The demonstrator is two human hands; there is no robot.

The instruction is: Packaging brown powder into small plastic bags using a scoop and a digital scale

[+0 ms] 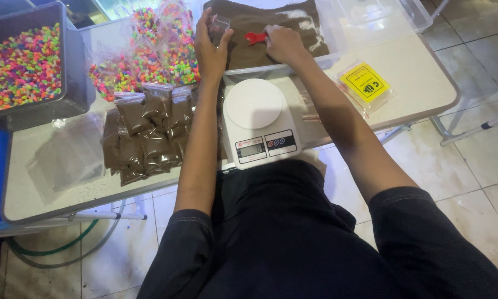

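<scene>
Right hand (285,44) has a closed grip on a red scoop (255,37), blade down on the brown sand (260,25) in the clear tub (337,33); left hand (211,50) has a closed grip on a small clear bag (220,26), held upright just left of the scoop over the same tub. White scale (258,122) sits on the counter (415,77) directly below the tub, between both forearms. Filled brown bags (146,138) lie left of the scale, bags of coloured gravel (149,61) behind them, yellow packet (365,83) to the right.
</scene>
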